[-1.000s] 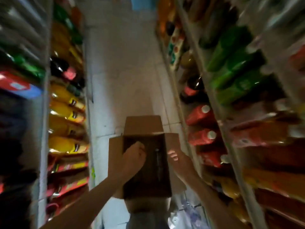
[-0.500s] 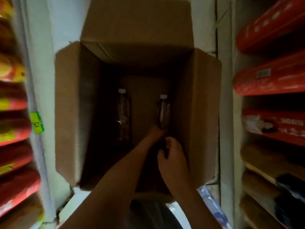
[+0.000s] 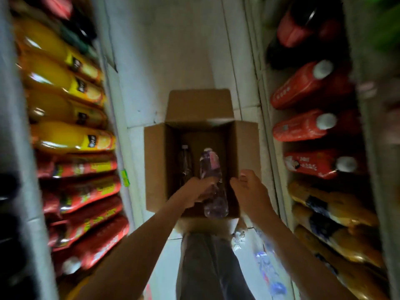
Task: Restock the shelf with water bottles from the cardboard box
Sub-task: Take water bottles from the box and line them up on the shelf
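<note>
The left hand (image 3: 194, 191) reaches into the cardboard box (image 3: 157, 169) and grips a water bottle (image 3: 211, 167), fingers wrapped round its lower half. The bottle is clear with a pale label near the top. It tilts with its cap pointing away from the person and its base towards them, and it sits above the near wall of the box. The right hand (image 3: 249, 189) is just to the right of the bottle and apart from it. Its fingers are loosely bent and it holds nothing. It hangs over the box's right side, close to the right flap.

A second water bottle (image 3: 185, 161) is deeper in the box, to the left of the held one. It is dim and only its white cap shows clearly.

The box stands on a pale tiled floor (image 3: 173, 50) in a narrow aisle with all its flaps folded outward. The person's trouser leg (image 3: 205, 267) is directly below the near flap, and crumpled clear plastic wrap (image 3: 266, 267) lies on the floor to its right.

The left shelf (image 3: 13, 148) is packed with yellow juice bottles (image 3: 65, 137) above rows of red-labelled bottles (image 3: 86, 204). The right shelf holds red bottles with white caps (image 3: 303, 126), with amber bottles (image 3: 329, 213) below them.
</note>
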Action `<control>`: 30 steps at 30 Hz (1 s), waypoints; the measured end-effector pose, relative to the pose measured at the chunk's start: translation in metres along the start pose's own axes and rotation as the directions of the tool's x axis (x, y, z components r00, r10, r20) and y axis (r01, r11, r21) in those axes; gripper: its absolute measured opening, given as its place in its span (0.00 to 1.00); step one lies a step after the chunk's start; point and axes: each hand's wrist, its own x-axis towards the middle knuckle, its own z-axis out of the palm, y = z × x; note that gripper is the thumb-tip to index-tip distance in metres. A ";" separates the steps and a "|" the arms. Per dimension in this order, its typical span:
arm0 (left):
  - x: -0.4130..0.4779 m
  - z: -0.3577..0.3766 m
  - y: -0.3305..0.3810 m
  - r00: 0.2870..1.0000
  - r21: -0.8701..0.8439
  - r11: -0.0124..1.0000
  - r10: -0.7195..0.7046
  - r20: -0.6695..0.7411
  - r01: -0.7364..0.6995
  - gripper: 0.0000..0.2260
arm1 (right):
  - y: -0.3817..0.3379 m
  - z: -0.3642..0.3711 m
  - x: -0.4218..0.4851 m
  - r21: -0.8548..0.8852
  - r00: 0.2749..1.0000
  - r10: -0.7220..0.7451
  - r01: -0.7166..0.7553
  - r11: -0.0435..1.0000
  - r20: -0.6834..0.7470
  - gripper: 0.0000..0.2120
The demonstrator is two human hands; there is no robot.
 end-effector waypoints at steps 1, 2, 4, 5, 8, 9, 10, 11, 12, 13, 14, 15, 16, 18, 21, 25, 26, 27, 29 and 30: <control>-0.040 -0.001 0.015 0.997 -0.001 0.998 0.060 0.048 -0.060 0.17 | -0.018 -0.017 -0.019 0.048 0.999 0.046 -0.046 0.998 0.012 0.16; -0.082 -0.004 0.032 0.985 -0.009 0.992 0.129 0.117 -0.129 0.14 | -0.036 -0.035 -0.039 0.130 0.994 0.086 -0.094 0.987 0.065 0.18; -0.157 -0.008 0.072 0.935 0.008 0.965 0.253 0.249 -0.263 0.11 | -0.074 -0.071 -0.081 0.315 0.972 0.047 -0.120 0.941 0.229 0.27; -0.191 -0.007 0.092 0.896 0.040 0.941 0.306 0.322 -0.335 0.11 | -0.093 -0.090 -0.104 0.402 0.953 -0.055 -0.073 0.913 0.298 0.28; -0.300 0.006 0.157 0.797 0.210 0.808 0.433 0.421 -0.550 0.20 | -0.153 -0.149 -0.182 0.584 0.891 -0.357 0.137 0.800 0.280 0.24; -0.333 0.012 0.176 0.767 0.257 0.753 0.467 0.440 -0.605 0.22 | -0.172 -0.167 -0.208 0.613 0.877 -0.416 0.194 0.766 0.242 0.23; -0.365 0.018 0.193 0.736 0.302 0.693 0.493 0.463 -0.654 0.23 | -0.188 -0.185 -0.234 0.605 0.865 -0.461 0.262 0.752 0.199 0.20; -0.394 0.026 0.208 0.707 0.340 0.635 0.507 0.493 -0.693 0.21 | -0.202 -0.202 -0.259 0.574 0.850 -0.505 0.342 0.744 0.148 0.17; -0.424 0.034 0.222 0.682 0.380 0.577 0.509 0.524 -0.723 0.20 | -0.213 -0.218 -0.283 0.520 0.841 -0.536 0.423 0.742 0.080 0.16; -0.452 0.042 0.236 0.655 0.422 0.506 0.506 0.561 -0.752 0.19 | -0.222 -0.232 -0.306 0.464 0.834 -0.551 0.491 0.738 -0.007 0.16; -0.480 0.051 0.250 0.635 0.466 0.431 0.495 0.593 -0.772 0.18 | -0.228 -0.246 -0.328 0.416 0.823 -0.560 0.544 0.729 -0.094 0.16; -0.509 0.061 0.263 0.615 0.509 0.346 0.484 0.623 -0.788 0.17 | -0.234 -0.260 -0.349 0.375 0.797 -0.576 0.598 0.709 -0.182 0.16; -0.537 0.071 0.276 0.599 0.542 0.267 0.471 0.648 -0.797 0.14 | -0.238 -0.272 -0.371 0.325 0.760 -0.595 0.650 0.687 -0.261 0.17; -0.580 0.090 0.297 0.558 0.558 0.149 0.455 0.694 -0.816 0.08 | -0.243 -0.295 -0.409 0.193 0.671 -0.635 0.730 0.655 -0.383 0.21; -0.626 0.120 0.317 0.474 0.492 0.106 0.500 0.725 -0.864 0.09 | -0.247 -0.329 -0.463 0.002 0.538 -0.689 0.789 0.615 -0.487 0.09; -0.678 0.171 0.327 0.282 0.373 -0.058 0.551 0.785 -0.926 0.08 | -0.242 -0.370 -0.526 -0.117 0.408 -0.664 0.793 0.598 -0.627 0.13; -0.690 0.184 0.330 0.210 0.356 -0.150 0.579 0.788 -0.923 0.08 | -0.237 -0.379 -0.539 -0.115 0.387 -0.650 0.798 0.592 -0.654 0.16; -0.705 0.196 0.332 0.121 0.335 -0.247 0.613 0.781 -0.909 0.13 | -0.230 -0.389 -0.550 -0.126 0.363 -0.631 0.795 0.594 -0.685 0.18; -0.732 0.219 0.335 -0.075 0.258 -0.376 0.680 0.729 -0.890 0.21 | -0.215 -0.404 -0.574 -0.159 0.299 -0.585 0.781 0.604 -0.754 0.19; -0.746 0.230 0.335 -0.173 0.184 -0.409 0.693 0.700 -0.894 0.20 | -0.206 -0.410 -0.585 -0.177 0.278 -0.562 0.762 0.623 -0.779 0.20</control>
